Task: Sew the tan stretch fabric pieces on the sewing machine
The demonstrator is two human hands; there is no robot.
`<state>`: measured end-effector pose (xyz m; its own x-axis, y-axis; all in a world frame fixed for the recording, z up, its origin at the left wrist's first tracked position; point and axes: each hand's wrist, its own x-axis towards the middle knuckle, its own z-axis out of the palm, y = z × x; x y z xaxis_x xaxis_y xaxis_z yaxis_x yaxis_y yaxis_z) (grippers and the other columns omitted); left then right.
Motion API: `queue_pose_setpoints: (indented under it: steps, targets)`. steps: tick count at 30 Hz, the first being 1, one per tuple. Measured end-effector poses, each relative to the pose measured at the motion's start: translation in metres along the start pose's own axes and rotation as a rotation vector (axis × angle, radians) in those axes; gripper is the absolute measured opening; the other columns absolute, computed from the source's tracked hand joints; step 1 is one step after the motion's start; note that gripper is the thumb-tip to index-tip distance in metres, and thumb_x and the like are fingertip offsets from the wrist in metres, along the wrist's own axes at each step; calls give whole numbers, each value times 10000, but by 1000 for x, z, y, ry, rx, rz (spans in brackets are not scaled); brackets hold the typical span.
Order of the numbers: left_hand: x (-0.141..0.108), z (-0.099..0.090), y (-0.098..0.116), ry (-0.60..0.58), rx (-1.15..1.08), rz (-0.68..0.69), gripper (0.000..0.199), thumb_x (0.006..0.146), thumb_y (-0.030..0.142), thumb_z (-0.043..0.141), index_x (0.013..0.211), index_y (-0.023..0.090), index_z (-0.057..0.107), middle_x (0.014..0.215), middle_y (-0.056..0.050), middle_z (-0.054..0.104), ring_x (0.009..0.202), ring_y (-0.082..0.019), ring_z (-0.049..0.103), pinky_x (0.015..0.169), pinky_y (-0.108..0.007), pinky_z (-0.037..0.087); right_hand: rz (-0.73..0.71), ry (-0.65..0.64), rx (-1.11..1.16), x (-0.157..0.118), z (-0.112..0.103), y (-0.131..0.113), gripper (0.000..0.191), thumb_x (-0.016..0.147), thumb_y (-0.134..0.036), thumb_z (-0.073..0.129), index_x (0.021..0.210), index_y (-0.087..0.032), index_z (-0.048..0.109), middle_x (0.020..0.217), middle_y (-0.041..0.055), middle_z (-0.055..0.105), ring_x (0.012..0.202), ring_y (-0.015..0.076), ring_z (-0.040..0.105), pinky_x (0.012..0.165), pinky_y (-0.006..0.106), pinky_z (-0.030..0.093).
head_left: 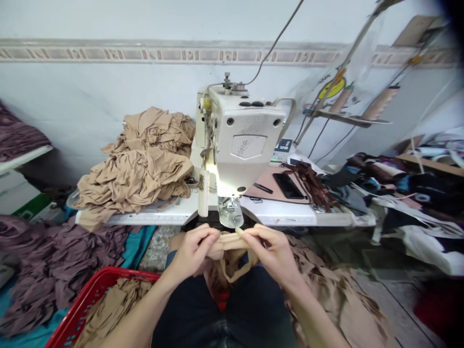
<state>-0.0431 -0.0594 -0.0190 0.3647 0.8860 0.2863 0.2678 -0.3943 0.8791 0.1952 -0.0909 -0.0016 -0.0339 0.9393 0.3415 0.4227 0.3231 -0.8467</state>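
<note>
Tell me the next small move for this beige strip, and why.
Probably slide the beige fabric strip forward toward the sewing machine. Your left hand and right hand both pinch it taut, and it sits just in front of the machine's clear guard, so a short push seems the likeliest next step.

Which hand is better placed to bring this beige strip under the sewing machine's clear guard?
Probably the right hand: its fingertips pinch the beige strip almost directly below that clear guard.

Two hands (195, 250) (272, 252), one sewing machine (241, 140), one red basket (94, 288).
</note>
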Motion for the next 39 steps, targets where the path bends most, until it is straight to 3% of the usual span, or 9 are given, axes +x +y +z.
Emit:
queue_pose_setpoints:
  steps: [6, 9, 12, 15, 17, 22, 25, 32, 39]
  targets:
    - [21, 3, 3, 73, -101, -183, 297, 955, 398, 658, 821, 153, 757, 745, -33, 677, 687, -175, 580, 634, -254, 421, 209, -14, 193, 21, 1, 14, 411, 904, -534, 760, 760, -151, 806, 678, 40, 711, 626, 187, 593, 587, 286, 441]
    - [26, 4, 4, 87, -121, -220, 286, 924, 393, 680, 791, 146, 739, 696, -14, 644, 636, -152, 543, 594, -237, 387, 236, 36, 251, 25, 0, 16, 415, 860, -539, 790, 711, -152, 786, 637, 28, 678, 600, 175, 560, 571, 282, 425]
    - [23, 1, 3, 80, -154, -225, 274, 927, 390, 697, 806, 147, 738, 682, 4, 608, 617, -133, 516, 583, -223, 372, 217, 30, 238, 22, -2, 15, 418, 861, -528, 776, 674, -156, 753, 601, 10, 613, 578, 157, 504, 554, 279, 387]
    - [14, -3, -2, 38, -191, -215, 260, 935, 401, 734, 991, 156, 799, 644, 36, 549, 572, -114, 462, 547, -209, 336, 185, -1, 180, 10, -3, 13, 418, 910, -505, 731, 668, -164, 732, 587, -9, 545, 565, 143, 455, 547, 281, 348]
    - [6, -6, -5, -22, -155, -172, 279, 955, 397, 738, 1084, 171, 837, 671, 16, 605, 596, -126, 508, 558, -218, 364, 140, 9, 129, 1, -3, 11, 414, 939, -475, 714, 658, -171, 726, 579, -19, 509, 561, 137, 433, 548, 285, 326]
    - [-2, -10, -4, -99, 53, -28, 280, 1059, 330, 623, 1044, 203, 871, 964, -79, 811, 908, -215, 711, 802, -279, 505, -24, 63, 32, -9, -2, 5, 372, 985, -361, 679, 667, -178, 738, 599, -21, 503, 570, 136, 458, 579, 295, 335]
    - [4, -10, 1, -99, 47, -42, 301, 1072, 342, 589, 1002, 188, 837, 977, -71, 809, 910, -214, 719, 829, -279, 513, -32, 122, 44, -3, 0, 3, 354, 976, -361, 686, 682, -176, 755, 597, -19, 502, 566, 139, 452, 574, 296, 338]
    - [26, -3, 15, 7, -103, -188, 338, 978, 442, 668, 853, 150, 784, 784, -49, 741, 709, -185, 635, 656, -256, 464, 173, 117, 179, 19, 3, 20, 378, 897, -488, 743, 731, -154, 807, 610, 15, 617, 576, 164, 494, 563, 294, 370]
    - [38, 1, 22, 102, -207, -249, 298, 865, 434, 799, 837, 172, 662, 621, 64, 486, 564, -106, 456, 548, -200, 353, 202, 117, 213, 25, -4, 22, 423, 860, -519, 771, 647, -155, 737, 558, -21, 492, 553, 138, 418, 533, 278, 333]
